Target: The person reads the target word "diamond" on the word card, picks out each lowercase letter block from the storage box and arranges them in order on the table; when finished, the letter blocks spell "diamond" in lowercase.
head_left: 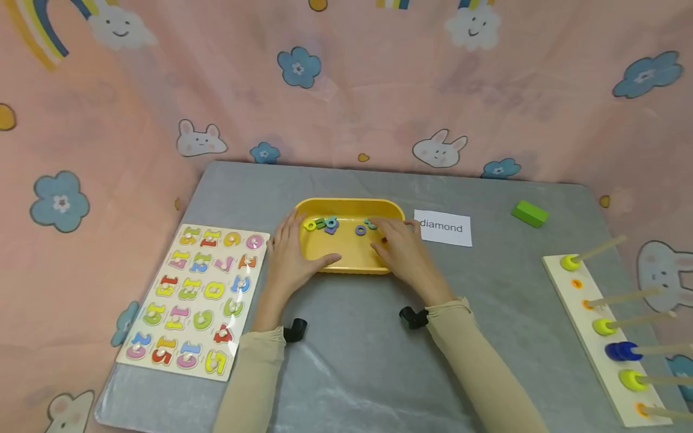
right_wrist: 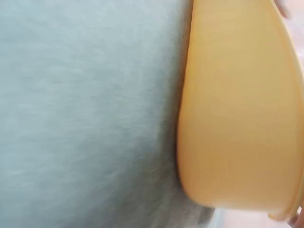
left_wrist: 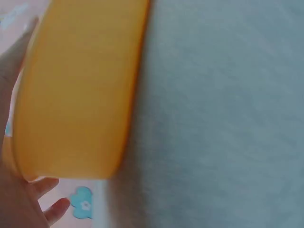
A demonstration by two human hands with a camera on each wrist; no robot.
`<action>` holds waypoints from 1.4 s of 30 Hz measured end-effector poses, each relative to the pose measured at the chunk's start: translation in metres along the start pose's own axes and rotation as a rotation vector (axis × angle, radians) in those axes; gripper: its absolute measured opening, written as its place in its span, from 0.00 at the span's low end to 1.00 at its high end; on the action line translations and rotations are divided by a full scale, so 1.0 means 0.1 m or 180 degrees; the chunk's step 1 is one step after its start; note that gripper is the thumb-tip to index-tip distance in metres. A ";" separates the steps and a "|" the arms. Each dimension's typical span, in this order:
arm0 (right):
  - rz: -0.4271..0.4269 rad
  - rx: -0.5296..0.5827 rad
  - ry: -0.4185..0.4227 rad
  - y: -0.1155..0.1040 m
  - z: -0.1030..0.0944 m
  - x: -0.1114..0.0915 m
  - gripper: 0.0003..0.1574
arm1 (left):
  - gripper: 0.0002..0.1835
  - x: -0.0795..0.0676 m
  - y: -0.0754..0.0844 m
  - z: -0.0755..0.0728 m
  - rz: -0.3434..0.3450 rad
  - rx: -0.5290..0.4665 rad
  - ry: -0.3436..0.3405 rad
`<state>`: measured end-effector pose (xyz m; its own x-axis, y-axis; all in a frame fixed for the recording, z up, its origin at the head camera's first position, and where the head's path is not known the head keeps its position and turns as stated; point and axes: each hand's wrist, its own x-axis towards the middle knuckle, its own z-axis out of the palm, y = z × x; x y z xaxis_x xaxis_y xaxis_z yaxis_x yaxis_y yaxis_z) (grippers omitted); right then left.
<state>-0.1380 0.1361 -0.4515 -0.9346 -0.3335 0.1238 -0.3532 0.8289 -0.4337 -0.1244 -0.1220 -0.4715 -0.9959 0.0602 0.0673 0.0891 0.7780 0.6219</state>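
A yellow plastic tray (head_left: 352, 264) stands in the middle of the grey table in the head view. My left hand (head_left: 292, 249) holds its left end, fingers along the outer side and thumb over the front rim. My right hand (head_left: 403, 252) grips the right end, its thumb on the inner side and its fingers across the rim. Several small coloured letter-like pieces lie inside, among them a purple ring-shaped piece (head_left: 360, 230) and a yellow one (head_left: 309, 225). Both wrist views show the tray's outer wall (left_wrist: 80, 95) close up, with most of each hand out of frame.
Left of the tray lies a number puzzle board (head_left: 195, 300). A white card (head_left: 445, 228) reading "diamond" lies just right of the right hand. Farther right are a green block (head_left: 530, 213) and a peg board (head_left: 585, 319) with upright sticks and coloured rings. A patterned pink cloth hangs behind.
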 end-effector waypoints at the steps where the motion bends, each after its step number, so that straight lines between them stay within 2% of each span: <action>1: 0.0031 0.0020 -0.0063 -0.01 0.01 0.05 0.33 | 0.68 -0.01 -0.02 0.00 -0.0037 -0.0058 0.0018; 5: 0.0119 -0.0030 -0.0295 -0.05 0.06 0.21 0.31 | 0.78 -0.02 -0.07 0.00 -0.0154 -0.0217 0.0040; 9: 0.0118 -0.0257 -0.0377 -0.09 0.12 0.34 0.28 | 0.80 -0.04 -0.09 -0.02 -0.0224 -0.0261 0.0034; 16: 0.0094 -0.0625 -0.0275 -0.09 0.20 0.42 0.22 | 0.80 -0.03 -0.08 -0.02 -0.0278 -0.0278 0.0039; 25: 0.0179 -0.0646 -0.0190 -0.06 0.22 0.41 0.18 | 0.80 -0.02 -0.06 0.00 -0.0286 -0.0319 0.0004; 28: 0.0133 -0.0461 -0.0158 -0.05 0.19 0.37 0.19 | 0.80 -0.02 -0.05 0.01 -0.0300 -0.0300 -0.0035; 32: 0.0029 -0.0012 0.0006 -0.04 0.11 0.29 0.21 | 0.80 -0.02 -0.06 0.02 -0.0323 -0.0282 -0.0073; 38: -0.0283 0.0362 0.0480 -0.07 -0.09 0.05 0.23 | 0.79 -0.02 -0.04 0.03 -0.0328 -0.0286 -0.0085; 42: -0.0400 0.0679 0.0915 -0.05 -0.21 -0.13 0.18 | 0.79 -0.02 -0.04 0.02 -0.0325 -0.0292 -0.0071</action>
<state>-0.1253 0.1455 -0.4316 -0.8688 -0.2619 0.4201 -0.4776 0.6672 -0.5717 -0.1231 -0.1237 -0.4757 -0.9999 -0.0017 -0.0168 -0.0129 0.7204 0.6935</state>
